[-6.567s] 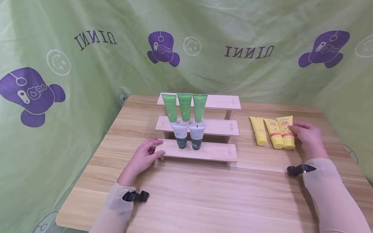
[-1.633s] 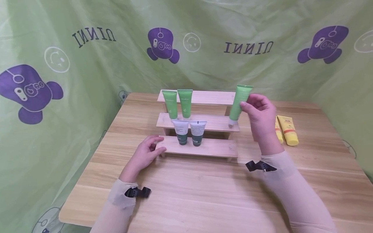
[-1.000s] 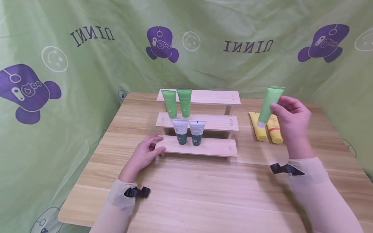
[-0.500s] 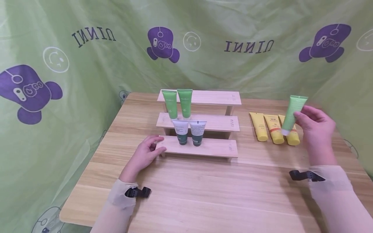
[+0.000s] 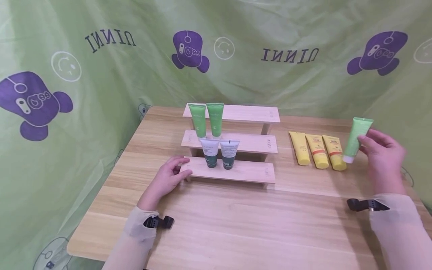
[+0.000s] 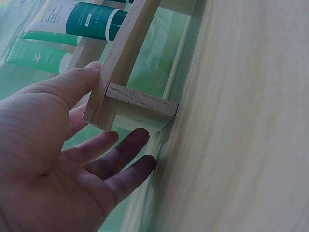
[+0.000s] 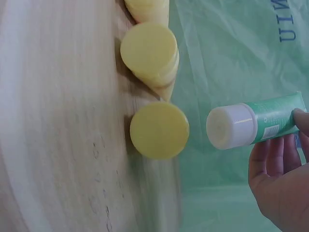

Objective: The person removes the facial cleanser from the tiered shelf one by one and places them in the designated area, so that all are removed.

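Observation:
My right hand (image 5: 384,159) pinches a green squeeze tube (image 5: 358,135) between thumb and fingers, its white cap down and tilted left. In the right wrist view that tube (image 7: 273,116) hangs above the table, beside the round yellow cap (image 7: 159,129) of the nearest yellow tube. My left hand (image 5: 167,177) holds the left end of the lowest tier of a three-tier wooden display stand (image 5: 251,171); the left wrist view shows the thumb on its edge and the other fingers loose below. Two green tubes (image 5: 215,119) stand on the middle tier, two white-and-dark-green tubes (image 5: 228,154) on the lowest.
Three yellow tubes (image 5: 317,152) lie in a row on the wooden table (image 5: 229,225), right of the stand and left of my right hand. The stand's top tier (image 5: 249,112) bears nothing. A green printed curtain (image 5: 243,82) closes in the back and sides.
My right hand let go of the yellow tubes, took the rightmost green tube off the middle tier and carried it right, past the yellow ones. My left hand stays at the stand's end.

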A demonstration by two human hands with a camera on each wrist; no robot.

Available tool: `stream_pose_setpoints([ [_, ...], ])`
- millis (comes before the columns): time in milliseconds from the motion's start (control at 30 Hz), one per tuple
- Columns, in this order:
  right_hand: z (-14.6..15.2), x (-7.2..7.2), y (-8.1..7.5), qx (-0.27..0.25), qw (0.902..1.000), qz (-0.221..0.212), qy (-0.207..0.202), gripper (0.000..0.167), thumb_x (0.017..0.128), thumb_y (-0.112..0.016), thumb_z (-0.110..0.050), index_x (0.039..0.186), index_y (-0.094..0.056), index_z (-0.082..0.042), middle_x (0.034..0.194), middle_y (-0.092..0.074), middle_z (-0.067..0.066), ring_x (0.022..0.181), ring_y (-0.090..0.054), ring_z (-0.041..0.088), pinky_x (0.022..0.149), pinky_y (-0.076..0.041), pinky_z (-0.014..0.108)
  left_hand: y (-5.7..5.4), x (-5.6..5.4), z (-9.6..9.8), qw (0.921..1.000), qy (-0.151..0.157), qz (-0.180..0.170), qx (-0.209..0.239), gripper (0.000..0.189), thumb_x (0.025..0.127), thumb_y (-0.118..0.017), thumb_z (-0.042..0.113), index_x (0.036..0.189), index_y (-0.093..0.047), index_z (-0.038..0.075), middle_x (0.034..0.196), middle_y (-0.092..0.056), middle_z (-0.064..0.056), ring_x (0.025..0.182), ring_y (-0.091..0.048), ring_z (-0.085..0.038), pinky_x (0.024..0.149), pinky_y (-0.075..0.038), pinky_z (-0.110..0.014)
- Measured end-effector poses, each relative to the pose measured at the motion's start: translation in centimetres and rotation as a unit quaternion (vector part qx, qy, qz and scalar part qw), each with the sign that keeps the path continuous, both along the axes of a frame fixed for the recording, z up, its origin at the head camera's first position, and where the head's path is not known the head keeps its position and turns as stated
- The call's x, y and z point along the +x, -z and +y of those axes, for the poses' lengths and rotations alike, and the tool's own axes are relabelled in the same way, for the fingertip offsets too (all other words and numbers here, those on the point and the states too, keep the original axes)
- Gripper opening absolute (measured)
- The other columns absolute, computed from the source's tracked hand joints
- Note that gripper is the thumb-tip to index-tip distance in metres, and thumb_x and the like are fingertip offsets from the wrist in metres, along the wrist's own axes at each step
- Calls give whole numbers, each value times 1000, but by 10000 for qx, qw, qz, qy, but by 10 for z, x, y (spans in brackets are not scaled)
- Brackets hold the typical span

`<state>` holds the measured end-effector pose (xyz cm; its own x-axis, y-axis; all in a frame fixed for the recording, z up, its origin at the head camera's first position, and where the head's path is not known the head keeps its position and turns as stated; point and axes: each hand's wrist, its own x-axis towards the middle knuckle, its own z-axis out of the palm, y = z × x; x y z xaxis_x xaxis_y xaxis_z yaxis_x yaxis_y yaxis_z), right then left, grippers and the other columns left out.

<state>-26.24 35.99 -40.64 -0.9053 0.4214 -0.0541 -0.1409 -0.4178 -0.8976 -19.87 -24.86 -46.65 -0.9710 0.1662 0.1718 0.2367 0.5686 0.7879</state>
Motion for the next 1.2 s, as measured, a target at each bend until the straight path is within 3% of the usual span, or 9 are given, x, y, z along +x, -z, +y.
stream_pose_setpoints([
  [200, 10, -13, 3, 591, 9958, -691, -101, 54, 68, -89, -2, 118, -70, -11, 116, -63, -2, 100, -62, 9, 75, -55, 21, 0, 0, -1, 10000, 16, 24, 14, 47, 87, -77, 26, 127, -63, 5, 134, -53, -14, 92, -63, -21, 82, -52, -38],
  [400, 20, -22, 10, 1208, 9857, -1091, -429, 53, 70, -89, -9, 120, -70, -15, 107, -68, -8, 90, -65, 4, 71, -54, 19, -1, 0, 1, 10000, 9, 16, -15, 47, 87, -77, 26, 127, -63, 6, 135, -53, -14, 94, -63, -22, 83, -52, -41],
  [600, 29, -26, 18, 1809, 9638, -1858, -622, 58, 72, -88, -25, 126, -66, -25, 107, -62, -14, 82, -64, 2, 69, -53, 17, -1, -1, 1, 10000, 15, -45, 25, 47, 87, -77, 26, 127, -63, 6, 136, -52, -13, 95, -63, -22, 84, -52, -38],
  [700, 32, -28, 23, 1916, 9569, -2081, -658, 60, 73, -88, -27, 128, -63, -28, 108, -60, -15, 83, -63, 1, 68, -53, 19, 0, -1, 0, 10000, 1, -55, 53, 47, 87, -77, 26, 127, -63, 6, 136, -52, -13, 95, -63, -22, 84, -52, -39],
  [833, 35, -31, 29, 1733, 9581, -2180, -667, 62, 73, -88, -24, 129, -61, -29, 110, -59, -14, 86, -61, 2, 69, -54, 20, 0, -1, 0, 10000, -21, -54, 40, 47, 87, -77, 27, 127, -63, 6, 137, -52, -13, 97, -62, -23, 85, -51, -41],
  [900, 36, -34, 31, 1768, 9541, -2324, -657, 63, 73, -88, -25, 129, -60, -29, 110, -58, -13, 87, -60, 2, 70, -53, 20, 0, -1, 0, 10000, -33, -56, 35, 47, 87, -77, 27, 127, -63, 6, 136, -52, -13, 97, -62, -24, 85, -51, -42],
  [1133, 40, -44, 37, 2567, 9144, -3054, -682, 67, 74, -85, -38, 134, -55, -34, 106, -52, -16, 91, -52, 4, 75, -47, 21, 0, -1, 0, 10000, -63, -43, 17, 46, 87, -77, 27, 126, -64, 7, 136, -53, -13, 97, -61, -23, 85, -50, -42],
  [1200, 41, -45, 40, 2675, 9085, -3137, -678, 60, 76, -84, -38, 130, -57, -35, 105, -51, -15, 90, -49, 4, 76, -45, 22, 0, -1, 0, 10000, -60, -62, 33, 46, 87, -77, 27, 126, -64, 7, 136, -53, -13, 98, -61, -24, 86, -50, -42],
])
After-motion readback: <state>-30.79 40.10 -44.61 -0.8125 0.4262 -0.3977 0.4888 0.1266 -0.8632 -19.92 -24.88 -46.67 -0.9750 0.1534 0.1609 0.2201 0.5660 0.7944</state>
